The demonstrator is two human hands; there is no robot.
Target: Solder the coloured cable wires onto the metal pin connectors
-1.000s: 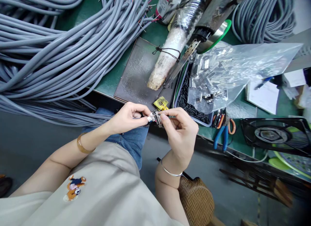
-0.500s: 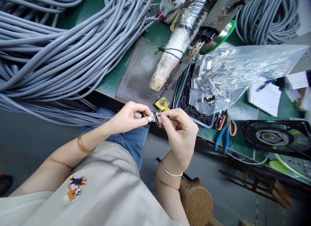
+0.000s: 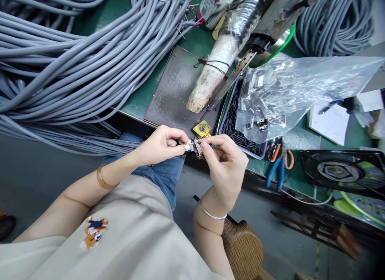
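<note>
In front of my lap, both hands are closed around one small piece of work. My left hand (image 3: 161, 147) pinches the end of a grey cable between thumb and fingers; a white bit and thin coloured wires show at its fingertips. Those wires run to a small metal multi-pin connector (image 3: 197, 148), which my right hand (image 3: 225, 161) grips between thumb and forefinger. Several grey cables (image 3: 126, 147) pass behind my left wrist toward the left. Just beyond the connector lies a yellow taped piece (image 3: 202, 128) at the table edge. Fingers hide part of the connector.
Bundled grey cables (image 3: 99, 67) cover the left of the green table. A white-wrapped tube (image 3: 210, 75) slants over a dark plate (image 3: 171, 87). At right are a bin of black pieces (image 3: 231, 129), a clear plastic bag (image 3: 288, 87), blue-handled pliers (image 3: 276, 169) and a fan (image 3: 343, 171).
Both hands keep their grip on the cable and connector, with the right hand shifted very slightly right. The whole view has moved a little.
</note>
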